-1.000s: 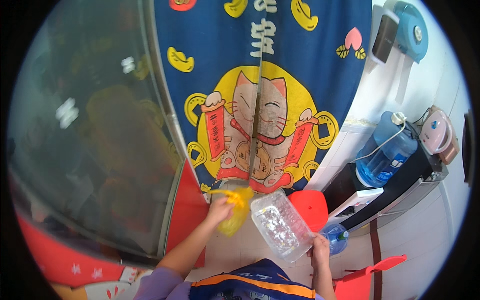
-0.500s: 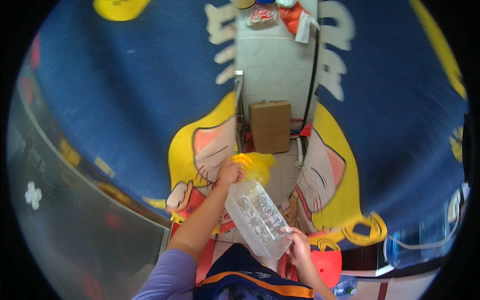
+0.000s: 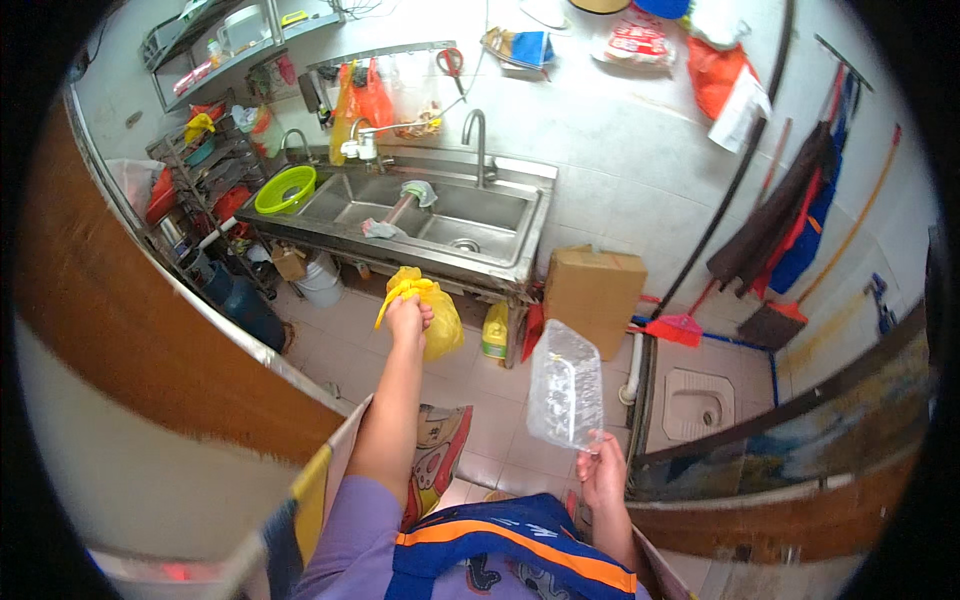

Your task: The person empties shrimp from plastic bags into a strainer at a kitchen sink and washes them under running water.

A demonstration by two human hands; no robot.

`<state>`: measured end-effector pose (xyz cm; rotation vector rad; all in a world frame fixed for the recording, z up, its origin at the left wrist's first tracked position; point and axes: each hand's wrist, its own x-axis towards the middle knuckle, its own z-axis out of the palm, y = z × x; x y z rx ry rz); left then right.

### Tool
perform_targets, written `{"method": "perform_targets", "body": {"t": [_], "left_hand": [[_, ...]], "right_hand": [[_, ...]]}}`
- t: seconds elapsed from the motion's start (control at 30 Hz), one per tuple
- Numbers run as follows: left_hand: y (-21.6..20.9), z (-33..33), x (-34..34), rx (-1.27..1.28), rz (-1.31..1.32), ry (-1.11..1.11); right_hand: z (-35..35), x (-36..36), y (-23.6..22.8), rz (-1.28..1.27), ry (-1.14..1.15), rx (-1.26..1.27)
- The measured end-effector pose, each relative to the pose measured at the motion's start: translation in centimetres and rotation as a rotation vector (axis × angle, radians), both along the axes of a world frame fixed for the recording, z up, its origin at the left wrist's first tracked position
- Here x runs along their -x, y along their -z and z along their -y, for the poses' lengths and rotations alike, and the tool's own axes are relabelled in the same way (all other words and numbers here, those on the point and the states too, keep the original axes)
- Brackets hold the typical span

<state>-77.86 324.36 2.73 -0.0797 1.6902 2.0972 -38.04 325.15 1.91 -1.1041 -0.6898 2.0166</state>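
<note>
My left hand (image 3: pixel 405 316) is closed round the gathered neck of a yellow plastic bag (image 3: pixel 441 322), held out in front of me; what the bag contains cannot be made out. In my right hand (image 3: pixel 602 470) I pinch one end of a clear plastic container (image 3: pixel 567 385), which is tilted and speckled with white glints or drops. Both things hang above the tiled floor (image 3: pixel 487 425), short of the steel sink. Against my left arm lies the edge of a printed curtain (image 3: pixel 437 450).
Ahead stands a double steel sink (image 3: pixel 480 222) with a green basin (image 3: pixel 286 190) at its left. A cardboard box (image 3: pixel 594 296) and a yellow jug (image 3: pixel 495 330) stand on the floor. A squat toilet (image 3: pixel 698 404), red broom (image 3: pixel 676 328) and hanging aprons (image 3: pixel 775 215) are at right; a rack (image 3: pixel 205 160) is at left.
I have passed between the two curtain halves, and the room with the sink has come into view. Both hands keep their holds; the yellow bag is now farther left, apart from the container.
</note>
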Motion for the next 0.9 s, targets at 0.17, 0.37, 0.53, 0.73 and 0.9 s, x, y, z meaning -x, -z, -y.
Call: {"method": "perform_targets", "body": {"t": [0.17, 0.37, 0.53, 0.73, 0.9], "left_hand": [[-0.7, -4.9, 9.2, -0.032, -0.034, -0.12], [-1.0, -5.9, 19.6, 0.03, -0.129, -0.168], [-3.2, -6.0, 27.1, 0.18, -0.149, -0.177], [-5.3, -7.0, 37.0, 0.206, -0.13, -0.223], [-2.9, -9.8, 50.5, 0.254, -0.175, -0.122]], "right_hand": [[-10.8, 8.6, 0.1, -0.052, -0.005, -0.034], [-24.0, 22.2, 3.4, -0.035, -0.165, -0.092], [-34.0, 37.5, 7.5, -0.069, -0.325, -0.064], [-40.0, 53.3, 13.4, 0.137, -0.516, 0.154], [-41.9, 62.2, 21.1, 0.195, -0.47, 0.303]]}}
